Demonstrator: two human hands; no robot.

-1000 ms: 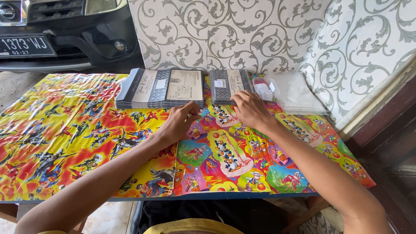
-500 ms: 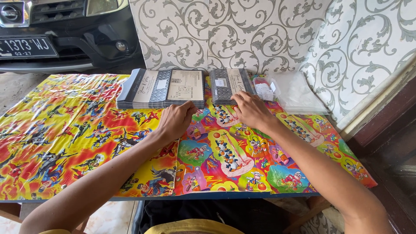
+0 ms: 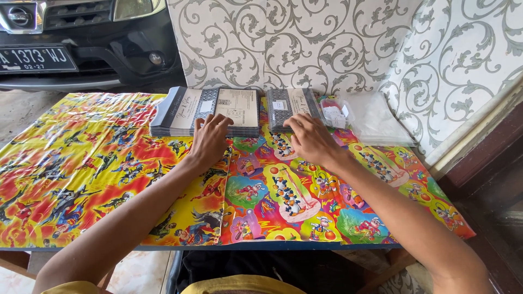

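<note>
With fingers spread flat and gripping nothing, the left hand (image 3: 210, 139) is pressing the wide card stack (image 3: 210, 111) while the right hand (image 3: 311, 139) is touching the narrower stack (image 3: 291, 108) just right of it, so a careless nudge is likely to fan the loose cards.

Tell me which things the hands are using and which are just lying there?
In use:
- wide grey-and-cream stack of printed cards, under the left hand
- narrower grey stack of cards, touched by the right hand

Just lying there:
- clear plastic sleeves pile
- small clear packet with white slips
- bright cartoon-patterned table cover
- black car behind
</note>
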